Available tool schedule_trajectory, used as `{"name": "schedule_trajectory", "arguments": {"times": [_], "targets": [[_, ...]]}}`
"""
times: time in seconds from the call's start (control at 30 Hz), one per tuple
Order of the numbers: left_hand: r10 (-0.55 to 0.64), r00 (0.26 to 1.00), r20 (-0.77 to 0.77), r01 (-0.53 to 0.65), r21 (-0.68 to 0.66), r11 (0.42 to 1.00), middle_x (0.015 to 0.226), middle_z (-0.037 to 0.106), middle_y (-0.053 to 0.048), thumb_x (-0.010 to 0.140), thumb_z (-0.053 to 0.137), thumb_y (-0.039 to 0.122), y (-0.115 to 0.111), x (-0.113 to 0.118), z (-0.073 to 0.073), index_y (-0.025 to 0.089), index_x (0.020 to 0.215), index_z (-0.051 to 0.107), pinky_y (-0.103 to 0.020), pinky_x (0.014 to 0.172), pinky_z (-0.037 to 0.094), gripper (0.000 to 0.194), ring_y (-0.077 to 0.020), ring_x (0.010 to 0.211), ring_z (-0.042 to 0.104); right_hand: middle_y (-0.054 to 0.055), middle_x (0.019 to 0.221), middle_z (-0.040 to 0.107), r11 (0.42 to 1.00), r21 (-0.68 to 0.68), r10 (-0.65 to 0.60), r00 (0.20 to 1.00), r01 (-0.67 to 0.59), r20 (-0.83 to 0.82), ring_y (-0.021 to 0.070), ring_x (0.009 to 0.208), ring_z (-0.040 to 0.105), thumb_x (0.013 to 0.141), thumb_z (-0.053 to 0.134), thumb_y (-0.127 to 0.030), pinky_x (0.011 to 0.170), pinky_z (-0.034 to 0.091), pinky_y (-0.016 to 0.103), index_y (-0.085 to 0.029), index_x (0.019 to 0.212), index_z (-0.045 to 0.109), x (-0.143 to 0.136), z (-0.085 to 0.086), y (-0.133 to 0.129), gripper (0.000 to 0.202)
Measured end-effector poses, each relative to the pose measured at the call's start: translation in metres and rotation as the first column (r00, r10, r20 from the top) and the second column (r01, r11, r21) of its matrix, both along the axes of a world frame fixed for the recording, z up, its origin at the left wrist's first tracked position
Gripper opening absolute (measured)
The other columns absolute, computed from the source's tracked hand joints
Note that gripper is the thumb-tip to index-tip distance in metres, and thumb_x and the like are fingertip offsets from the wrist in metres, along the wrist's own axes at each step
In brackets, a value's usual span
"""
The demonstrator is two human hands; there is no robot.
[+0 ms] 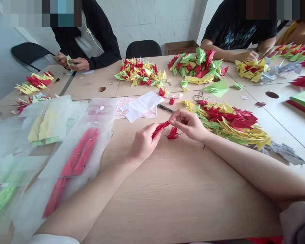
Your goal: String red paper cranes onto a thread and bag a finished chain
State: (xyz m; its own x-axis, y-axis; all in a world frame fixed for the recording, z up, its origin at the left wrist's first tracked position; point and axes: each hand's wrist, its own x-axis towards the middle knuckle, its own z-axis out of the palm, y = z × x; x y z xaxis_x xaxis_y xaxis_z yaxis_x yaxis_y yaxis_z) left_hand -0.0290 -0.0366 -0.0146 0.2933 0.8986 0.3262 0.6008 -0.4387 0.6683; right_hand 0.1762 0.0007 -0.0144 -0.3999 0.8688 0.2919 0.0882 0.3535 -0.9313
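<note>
A bundle of red folded paper cranes (160, 128) is held above the table in front of me. My left hand (144, 140) is closed around its near end, with the thumb along the side. At the bundle's far end, my right hand (186, 124) pinches with thumb and fingertips. Just below the right hand lies a loose red folded paper piece (172, 133) with dark thread by it. Close to my right forearm is a pile of red, yellow and green paper cranes (231, 122).
Clear plastic bags (104, 128) with red, yellow and green folded paper spread over the left side. A white paper (142, 105), label sheets and a black pen (166, 108) lie ahead. Mixed crane piles (139, 73) stand farther back. Co-workers sit across the table, their hands on folded paper.
</note>
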Motion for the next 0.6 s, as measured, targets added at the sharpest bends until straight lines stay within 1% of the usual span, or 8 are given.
{"name": "schedule_trajectory", "arguments": {"times": [0.17,0.23,0.3,0.37,0.43,0.5,0.53,0.6], "targets": [[-0.031,0.997,0.075,0.035,-0.056,0.998,0.083,0.071,-0.004,0.095,0.054,0.036,-0.001,0.001,0.001,0.02,0.111,0.066,-0.025,0.065,0.045,0.025,-0.0149,0.064,0.062,-0.007,0.059,0.039,0.999,-0.028,0.035,0.999,-0.036,-0.04,0.007,0.05,0.029,0.088,0.065,-0.044,0.045,0.022,0.023,-0.018,0.089,0.061,0.001,0.001,0.001,0.027],[-0.057,0.993,0.106,0.069,-0.116,0.991,0.077,0.068,-0.002,0.095,0.054,0.036,-0.001,0.001,0.003,0.02,0.107,0.066,-0.024,0.062,0.044,0.023,-0.0123,0.056,0.059,-0.006,0.06,0.041,0.997,-0.05,0.05,0.997,-0.053,-0.057,0.007,0.05,0.031,0.087,0.067,-0.044,0.045,0.024,0.023,-0.018,0.089,0.061,0.001,0.003,0.001,0.027],[-0.103,0.981,0.165,0.138,-0.221,0.965,0.071,0.064,0.001,0.095,0.054,0.039,-0.002,0.002,0.006,0.019,0.1,0.065,-0.022,0.057,0.042,0.023,-0.0095,0.049,0.054,-0.005,0.061,0.048,0.994,-0.088,0.057,0.996,-0.062,-0.065,0.0074,0.05,0.037,0.085,0.069,-0.045,0.045,0.03,0.022,-0.018,0.088,0.06,0.0,0.006,-0.001,0.029],[-0.156,0.949,0.275,0.253,-0.366,0.895,0.067,0.06,0.002,0.095,0.052,0.043,-0.002,0.004,0.008,0.018,0.098,0.064,-0.021,0.05,0.039,0.028,-0.0076,0.045,0.05,-0.002,0.064,0.055,0.988,-0.136,0.069,0.996,-0.077,-0.064,0.0089,0.053,0.047,0.084,0.07,-0.047,0.048,0.038,0.022,-0.018,0.087,0.059,-0.001,0.011,-0.004,0.031],[-0.183,0.892,0.414,0.39,-0.498,0.775,0.067,0.058,0.002,0.095,0.05,0.047,-0.002,0.005,0.01,0.017,0.102,0.063,-0.02,0.044,0.035,0.033,-0.0062,0.043,0.046,0.0,0.067,0.06,0.979,-0.18,0.082,0.995,-0.092,-0.065,0.0102,0.055,0.053,0.084,0.07,-0.046,0.05,0.042,0.023,-0.017,0.086,0.058,-0.002,0.017,-0.007,0.031],[-0.171,0.824,0.54,0.508,-0.57,0.646,0.065,0.058,0.002,0.096,0.047,0.049,-0.002,0.005,0.01,0.016,0.104,0.063,-0.018,0.041,0.032,0.038,-0.005,0.04,0.043,0.0,0.067,0.061,0.971,-0.218,0.088,0.994,-0.101,-0.071,0.0092,0.053,0.053,0.085,0.069,-0.044,0.048,0.04,0.021,-0.016,0.085,0.057,-0.004,0.022,-0.01,0.03],[-0.153,0.793,0.59,0.551,-0.587,0.593,0.064,0.058,0.002,0.097,0.045,0.05,-0.002,0.005,0.01,0.015,0.103,0.063,-0.018,0.04,0.032,0.04,-0.0045,0.039,0.042,0.0,0.065,0.061,0.962,-0.246,0.101,0.992,-0.118,-0.08,0.0082,0.052,0.051,0.086,0.068,-0.042,0.046,0.037,0.02,-0.016,0.085,0.056,-0.004,0.024,-0.011,0.028],[-0.105,0.742,0.663,0.61,-0.602,0.516,0.06,0.058,0.002,0.097,0.042,0.052,-0.001,0.004,0.01,0.014,0.1,0.063,-0.017,0.038,0.03,0.043,-0.0038,0.035,0.039,-0.001,0.061,0.059,0.931,-0.315,0.153,0.981,-0.183,-0.117,0.0067,0.048,0.046,0.089,0.064,-0.04,0.042,0.03,0.018,-0.016,0.086,0.055,-0.005,0.026,-0.012,0.025]]}}
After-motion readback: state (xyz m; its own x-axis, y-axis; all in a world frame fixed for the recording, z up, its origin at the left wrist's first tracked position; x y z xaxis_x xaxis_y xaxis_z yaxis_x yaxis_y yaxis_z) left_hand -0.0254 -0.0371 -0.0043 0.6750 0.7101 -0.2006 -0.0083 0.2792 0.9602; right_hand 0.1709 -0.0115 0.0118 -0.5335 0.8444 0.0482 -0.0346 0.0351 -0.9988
